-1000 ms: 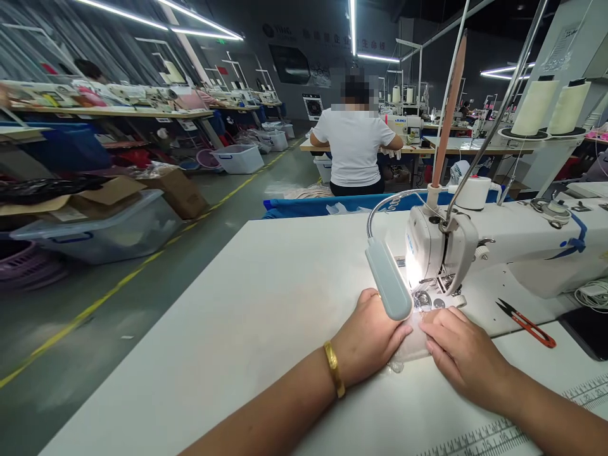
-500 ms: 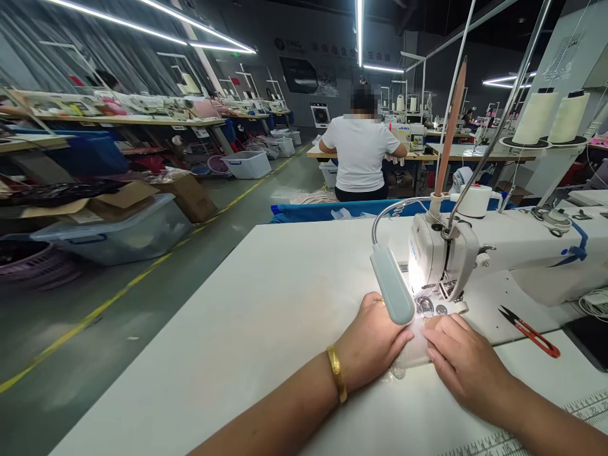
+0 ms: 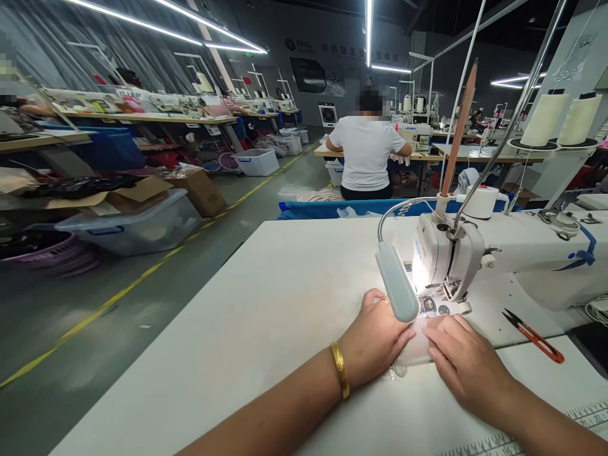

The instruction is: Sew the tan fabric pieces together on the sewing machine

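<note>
A thin, pale sheer fabric lies in front of the needle area of a white sewing machine. My left hand is closed on the fabric's left side, its fingertips partly hidden under a grey-green lamp head. On the right side, my right hand pinches the same fabric with thumb and fingers together. Both hands rest low, just in front of the presser foot, a small gap between them. Clear round bits hang at the fabric's lower left edge.
Red-handled thread snips lie right of my right hand. A clear ruler is at the lower right. Thread cones stand behind the machine. Ahead, a person in a white shirt sits at another table.
The camera view has turned slightly left, so the surroundings sit a little further right. Both hands keep nearly the same place and grip on the fabric.
</note>
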`<state>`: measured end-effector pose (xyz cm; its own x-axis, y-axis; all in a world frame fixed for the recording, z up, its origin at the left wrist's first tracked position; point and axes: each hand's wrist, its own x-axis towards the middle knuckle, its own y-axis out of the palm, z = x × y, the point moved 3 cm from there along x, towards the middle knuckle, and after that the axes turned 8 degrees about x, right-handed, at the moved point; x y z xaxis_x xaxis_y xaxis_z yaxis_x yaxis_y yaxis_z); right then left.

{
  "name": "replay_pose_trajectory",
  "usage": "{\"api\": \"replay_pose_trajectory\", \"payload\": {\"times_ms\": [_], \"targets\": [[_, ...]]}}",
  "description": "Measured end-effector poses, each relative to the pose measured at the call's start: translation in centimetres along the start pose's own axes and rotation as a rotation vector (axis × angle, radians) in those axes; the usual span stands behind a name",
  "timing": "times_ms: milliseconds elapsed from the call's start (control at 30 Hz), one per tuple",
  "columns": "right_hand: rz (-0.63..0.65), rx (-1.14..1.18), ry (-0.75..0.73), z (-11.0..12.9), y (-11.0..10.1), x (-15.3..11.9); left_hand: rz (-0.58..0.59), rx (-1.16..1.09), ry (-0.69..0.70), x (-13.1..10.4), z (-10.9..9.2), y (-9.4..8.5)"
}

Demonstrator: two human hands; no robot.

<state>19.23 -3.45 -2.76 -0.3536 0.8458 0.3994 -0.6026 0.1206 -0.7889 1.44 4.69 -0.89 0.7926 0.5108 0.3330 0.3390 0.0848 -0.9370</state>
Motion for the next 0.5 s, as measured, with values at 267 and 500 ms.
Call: {"api": "replay_pose_trajectory", "payload": {"times_ms": [267, 500], "targets": [[-0.02, -0.087, -0.034, -0.3, 0.3, -0.1, -0.051, 0.083, -0.056, -0.2, -0.3, 0.0], [-0.25, -0.17, -0.329, -5.0, 3.3, -1.8, 0.091, 0.12, 0.112, -1.7, -2.1, 0.6]]}}
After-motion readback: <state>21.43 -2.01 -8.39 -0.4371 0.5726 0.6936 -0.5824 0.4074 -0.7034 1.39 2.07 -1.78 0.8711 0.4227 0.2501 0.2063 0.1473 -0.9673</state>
